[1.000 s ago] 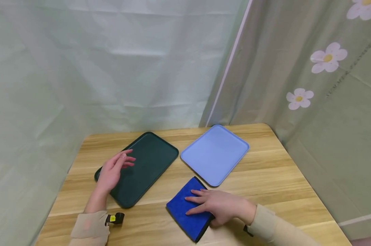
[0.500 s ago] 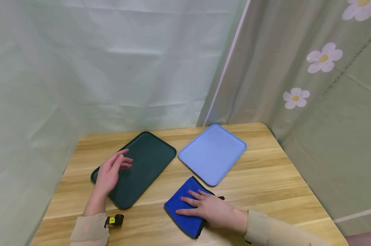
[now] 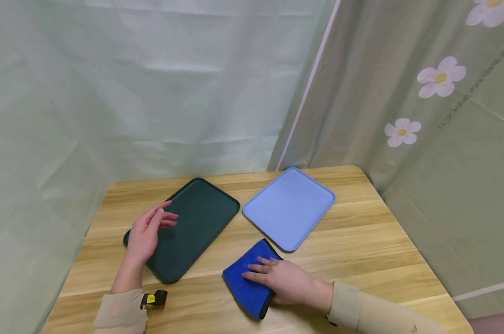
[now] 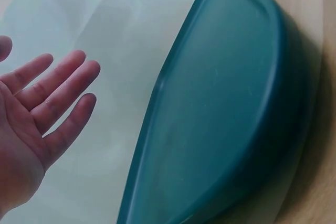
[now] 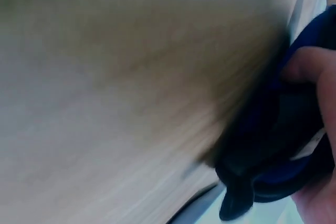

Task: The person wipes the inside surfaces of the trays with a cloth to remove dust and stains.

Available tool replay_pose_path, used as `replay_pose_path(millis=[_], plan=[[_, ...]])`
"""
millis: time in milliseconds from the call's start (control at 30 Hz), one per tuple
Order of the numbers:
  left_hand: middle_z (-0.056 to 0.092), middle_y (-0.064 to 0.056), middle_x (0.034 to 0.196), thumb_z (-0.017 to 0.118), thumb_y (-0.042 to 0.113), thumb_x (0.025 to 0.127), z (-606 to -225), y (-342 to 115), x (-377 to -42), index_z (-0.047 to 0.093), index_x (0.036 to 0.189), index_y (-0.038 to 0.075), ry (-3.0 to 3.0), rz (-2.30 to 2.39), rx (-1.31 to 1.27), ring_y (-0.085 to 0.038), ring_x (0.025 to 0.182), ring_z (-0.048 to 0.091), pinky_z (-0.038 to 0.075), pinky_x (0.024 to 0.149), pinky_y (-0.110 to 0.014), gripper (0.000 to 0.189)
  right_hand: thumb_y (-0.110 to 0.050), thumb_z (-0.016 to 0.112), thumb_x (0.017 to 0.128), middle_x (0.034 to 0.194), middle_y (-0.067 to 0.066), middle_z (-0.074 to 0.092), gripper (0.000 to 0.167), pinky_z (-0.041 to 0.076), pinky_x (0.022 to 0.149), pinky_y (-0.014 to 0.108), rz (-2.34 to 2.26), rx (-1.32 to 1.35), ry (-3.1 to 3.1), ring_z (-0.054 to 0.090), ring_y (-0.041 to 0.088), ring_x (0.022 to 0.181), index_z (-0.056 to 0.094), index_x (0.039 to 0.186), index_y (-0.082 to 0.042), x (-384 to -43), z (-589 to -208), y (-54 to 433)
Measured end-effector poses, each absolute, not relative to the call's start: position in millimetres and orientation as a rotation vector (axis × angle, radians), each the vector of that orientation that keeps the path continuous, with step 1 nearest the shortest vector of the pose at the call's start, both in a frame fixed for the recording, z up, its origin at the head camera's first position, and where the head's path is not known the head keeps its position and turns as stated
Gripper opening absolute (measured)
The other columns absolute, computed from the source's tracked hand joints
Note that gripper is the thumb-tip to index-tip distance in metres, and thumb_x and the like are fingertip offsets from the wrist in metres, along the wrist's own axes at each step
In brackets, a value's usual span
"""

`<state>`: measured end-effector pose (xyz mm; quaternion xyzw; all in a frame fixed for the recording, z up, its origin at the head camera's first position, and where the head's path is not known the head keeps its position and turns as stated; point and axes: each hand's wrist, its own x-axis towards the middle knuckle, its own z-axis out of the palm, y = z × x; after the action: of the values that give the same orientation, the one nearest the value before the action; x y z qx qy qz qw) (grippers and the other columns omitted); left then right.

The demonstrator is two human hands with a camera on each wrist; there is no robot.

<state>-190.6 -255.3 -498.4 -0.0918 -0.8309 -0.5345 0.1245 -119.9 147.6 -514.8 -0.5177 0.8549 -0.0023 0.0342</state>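
Observation:
A folded blue cloth [image 3: 248,285] with black edging lies near the front of the table in the head view. My right hand [image 3: 291,282] grips its right side, fingers over the top. In the right wrist view the thumb [image 5: 310,65] presses into the folded cloth [image 5: 262,145], and a small black tab sticks out below. My left hand [image 3: 145,236] hovers over the left side of a dark green tray [image 3: 199,213], holding nothing. Its fingers look loosely extended and apart from the tray [image 4: 210,98] in the left wrist view.
A light blue tray [image 3: 289,208] lies at the back, to the right of the green one. Both rest at an angle on the wooden table [image 3: 369,241]. Pale curtains [image 3: 193,93] hang behind the table and at its sides.
My right hand has gone from lying spread on the cloth to gripping its side, and the cloth's near part now bends. The left hand has hardly moved.

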Motion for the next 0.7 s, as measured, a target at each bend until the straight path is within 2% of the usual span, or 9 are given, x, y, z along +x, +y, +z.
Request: replay_pose_path(millis=[133,267,400,700], plan=[[0.076,-0.020,0.116,0.037,0.024,0.119,-494.9,-255.6,-187.6,0.058,0.152,0.005,-2.415,-1.562,-0.256,-0.020,0.095,0.076,0.053,0.088,-0.015,0.043,-0.030,0.085,0.089,0.151,0.010,0.062,0.074,0.053,0.107,0.047,-0.086,-1.587,2.618,0.061,0.034,0.135,0.054,0.155,-0.015,-121.9,-513.2,148.3],[0.076,-0.020,0.116,0.037,0.024,0.119,-493.9,-256.1,-187.9,0.058,0.152,0.005,-2.415,-1.559,-0.269,-0.020,0.094,0.076,0.052,0.089,-0.014,0.043,-0.021,0.085,0.083,0.150,0.012,0.062,0.073,0.052,0.109,0.050,-0.139,-1.546,2.613,0.060,0.035,0.136,0.057,0.150,-0.012,-121.3,-513.6,147.8],[0.076,-0.022,0.116,0.037,0.022,0.119,-495.1,-256.9,-189.0,0.058,0.152,0.003,-2.414,-1.561,-0.274,-0.019,0.093,0.076,0.052,0.088,-0.013,0.043,-0.014,0.087,0.079,0.152,0.010,0.060,0.078,0.051,0.110,0.052,-0.129,-1.486,2.634,0.058,0.035,0.139,0.058,0.151,-0.013,-117.8,-515.2,145.4],[0.076,-0.023,0.114,0.036,0.027,0.120,-496.4,-256.5,-189.1,0.057,0.151,0.001,-2.422,-1.560,-0.266,-0.014,0.093,0.076,0.052,0.089,-0.013,0.046,-0.023,0.092,0.083,0.151,0.009,0.062,0.072,0.045,0.115,0.054,-0.008,-1.517,2.684,0.058,0.034,0.140,0.062,0.148,-0.015,-113.7,-515.1,142.5]])
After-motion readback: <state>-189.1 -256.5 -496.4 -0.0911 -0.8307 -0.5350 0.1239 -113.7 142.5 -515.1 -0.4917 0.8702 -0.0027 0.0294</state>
